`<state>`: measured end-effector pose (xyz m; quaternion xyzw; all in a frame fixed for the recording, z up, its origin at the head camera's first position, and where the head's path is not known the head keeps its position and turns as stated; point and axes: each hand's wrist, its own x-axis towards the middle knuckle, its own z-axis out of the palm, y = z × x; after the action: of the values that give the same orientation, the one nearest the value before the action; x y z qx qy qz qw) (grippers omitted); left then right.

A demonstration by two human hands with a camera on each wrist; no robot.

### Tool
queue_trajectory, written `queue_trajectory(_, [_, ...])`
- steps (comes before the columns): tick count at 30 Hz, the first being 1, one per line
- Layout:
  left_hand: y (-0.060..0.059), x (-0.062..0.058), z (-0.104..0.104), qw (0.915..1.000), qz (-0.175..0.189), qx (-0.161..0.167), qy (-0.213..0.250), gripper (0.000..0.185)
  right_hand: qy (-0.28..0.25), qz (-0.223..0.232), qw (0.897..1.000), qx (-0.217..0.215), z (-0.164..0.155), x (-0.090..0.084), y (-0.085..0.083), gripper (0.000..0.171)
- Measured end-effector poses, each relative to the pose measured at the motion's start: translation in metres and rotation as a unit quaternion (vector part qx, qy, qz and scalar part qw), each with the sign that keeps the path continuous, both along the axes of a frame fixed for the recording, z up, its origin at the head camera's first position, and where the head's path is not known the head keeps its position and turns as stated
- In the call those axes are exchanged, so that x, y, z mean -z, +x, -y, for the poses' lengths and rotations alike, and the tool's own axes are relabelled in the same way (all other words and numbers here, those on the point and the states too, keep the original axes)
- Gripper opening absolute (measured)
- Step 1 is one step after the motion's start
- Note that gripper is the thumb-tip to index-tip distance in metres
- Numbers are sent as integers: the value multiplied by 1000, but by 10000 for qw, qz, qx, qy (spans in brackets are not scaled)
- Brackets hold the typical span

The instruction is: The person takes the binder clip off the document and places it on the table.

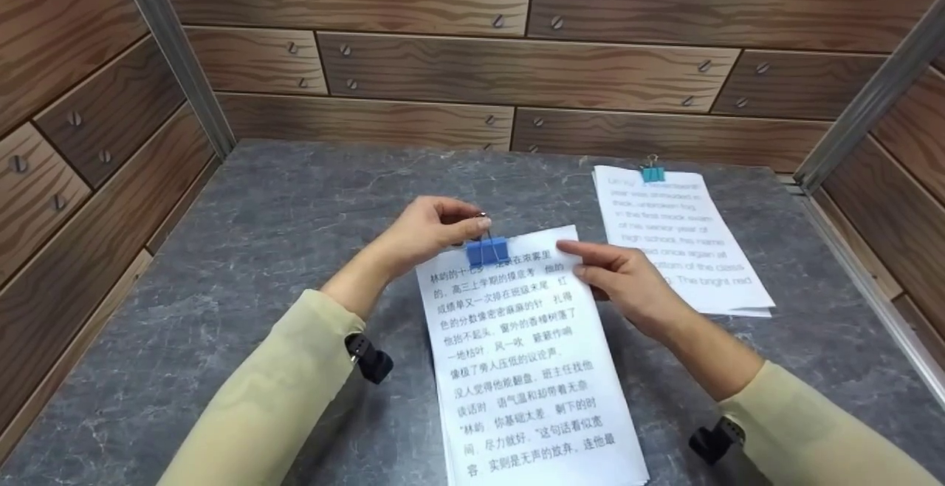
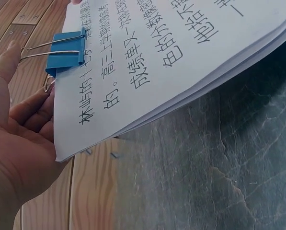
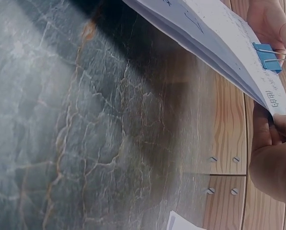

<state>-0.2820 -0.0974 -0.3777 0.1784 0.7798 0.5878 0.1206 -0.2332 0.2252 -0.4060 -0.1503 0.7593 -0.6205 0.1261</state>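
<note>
A stack of printed sheets lies on the grey stone-look table, its far end lifted a little. A blue binder clip sits on the stack's top edge. My left hand pinches the clip's wire handles; the left wrist view shows the clip clamped on the paper, with my thumb and fingers at the wires. My right hand pinches the stack's top right corner. In the right wrist view that hand grips the corner of the stack, just below the clip.
A second stack of printed sheets, held by a small teal clip, lies at the back right of the table. Wood-pattern panels wall in the table on three sides, with metal posts at the corners.
</note>
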Motion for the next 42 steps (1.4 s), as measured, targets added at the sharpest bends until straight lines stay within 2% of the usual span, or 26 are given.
queue_trajectory(10, [-2, 0, -5, 9992, -275, -282, -60, 39, -4, -11, 10000, -4, 2, -1, -1, 45])
queue_trajectory(13, [-3, -3, -3, 9984, -360, -424, 63, 39, 14, -13, 10000, -15, 1, -2, -2, 44])
queue_trajectory(18, [-6, -11, 11, 9948, -477, -732, 518, 41, 39, -17, 10000, -54, 0, 0, -3, 45])
queue_trajectory(24, [-9, -18, 38, 9897, -642, -1089, 674, 38, 72, -9, 10000, 10, -6, 1, -5, 45])
queue_trajectory(30, [-12, -9, 72, 9872, -515, -1346, 685, 43, 93, 56, 9996, 256, -12, 4, -10, 46])
queue_trajectory(37, [-12, 13, 113, 9856, -318, -1623, 344, 50, 152, 47, 9986, 496, -19, 8, -17, 46])
queue_trajectory(42, [-10, 28, 138, 9856, -158, -1683, 44, 55, 218, 49, 9981, 579, -23, 9, -22, 46])
